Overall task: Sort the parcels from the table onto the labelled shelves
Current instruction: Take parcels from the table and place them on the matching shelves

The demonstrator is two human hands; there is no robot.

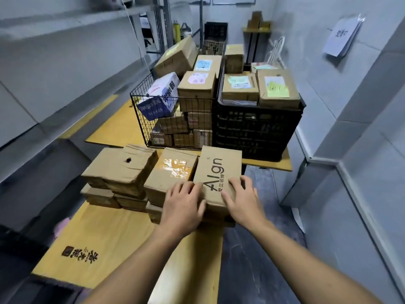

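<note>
Standing over a yellow wooden table (105, 238) in a narrow grey room, shelves (65, 20) running along the left. The Align-printed carton (219, 170) is topping the near stack. Right hand (243, 198) is lying spread flat on its lid; left hand (184, 202), fingers loosely straight, is resting across its left edge, possibly touching the taped carton (173, 170) alongside.

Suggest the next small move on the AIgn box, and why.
Probably grip the AIgn box by its side edges and lift it straight up. The left hand and right hand only rest on its top, and the taped box sits tight against its left side.
</note>
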